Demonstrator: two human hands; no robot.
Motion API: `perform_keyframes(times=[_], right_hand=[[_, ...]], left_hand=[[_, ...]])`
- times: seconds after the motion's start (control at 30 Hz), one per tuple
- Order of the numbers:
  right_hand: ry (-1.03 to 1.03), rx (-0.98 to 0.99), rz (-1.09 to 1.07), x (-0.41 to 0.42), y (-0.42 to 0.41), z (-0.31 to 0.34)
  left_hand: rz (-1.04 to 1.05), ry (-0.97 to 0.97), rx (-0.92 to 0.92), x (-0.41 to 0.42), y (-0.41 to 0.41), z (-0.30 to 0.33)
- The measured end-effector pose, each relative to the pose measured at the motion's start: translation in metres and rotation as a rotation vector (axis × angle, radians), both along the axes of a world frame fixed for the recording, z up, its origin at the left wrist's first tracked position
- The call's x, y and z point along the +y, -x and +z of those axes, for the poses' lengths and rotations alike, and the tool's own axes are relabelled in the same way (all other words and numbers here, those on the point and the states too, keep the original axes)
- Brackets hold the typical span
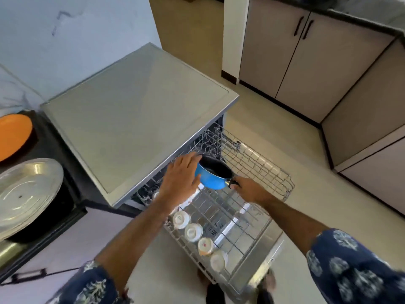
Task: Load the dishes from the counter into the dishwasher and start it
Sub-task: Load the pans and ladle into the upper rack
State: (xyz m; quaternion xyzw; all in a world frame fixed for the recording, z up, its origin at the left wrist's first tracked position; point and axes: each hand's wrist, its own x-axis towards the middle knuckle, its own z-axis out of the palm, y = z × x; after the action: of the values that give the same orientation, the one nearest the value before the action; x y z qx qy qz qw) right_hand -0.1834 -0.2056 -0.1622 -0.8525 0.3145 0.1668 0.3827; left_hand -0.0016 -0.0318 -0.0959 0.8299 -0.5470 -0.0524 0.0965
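Observation:
A blue saucepan (211,179) with a dark inside hangs above the pulled-out wire racks (258,163) of the open dishwasher (135,119). My right hand (249,189) grips its black handle. My left hand (180,179) lies flat against the pan's left side with straight fingers. Several white cups (192,232) stand upside down along the left edge of the nearer rack. On the dark counter at the left lie an orange plate (13,134) and a large steel plate (26,191).
The dishwasher door (258,266) lies open near my feet. Beige cabinets (306,53) with black handles stand at the right under a dark counter. Pale floor runs between them and the dishwasher. A marbled wall is behind.

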Motion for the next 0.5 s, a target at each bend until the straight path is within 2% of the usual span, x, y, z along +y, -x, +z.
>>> perform_keyframes(times=[0.07,0.13,0.27,0.5], right_hand=[[0.016,-0.007,0.0,-0.022,-0.02,-0.02],[0.045,-0.025,0.001,-0.038,-0.035,-0.041],[0.071,-0.05,-0.033,-0.057,-0.059,-0.089],[0.074,-0.102,-0.009,-0.066,-0.086,-0.143]], left_hand=[[-0.08,-0.053,-0.239,-0.012,-0.023,0.004],[-0.059,-0.153,-0.337,-0.016,-0.047,0.0],[-0.049,-0.309,-0.342,-0.015,-0.078,-0.029],[-0.05,-0.238,-0.436,-0.011,-0.087,-0.055]])
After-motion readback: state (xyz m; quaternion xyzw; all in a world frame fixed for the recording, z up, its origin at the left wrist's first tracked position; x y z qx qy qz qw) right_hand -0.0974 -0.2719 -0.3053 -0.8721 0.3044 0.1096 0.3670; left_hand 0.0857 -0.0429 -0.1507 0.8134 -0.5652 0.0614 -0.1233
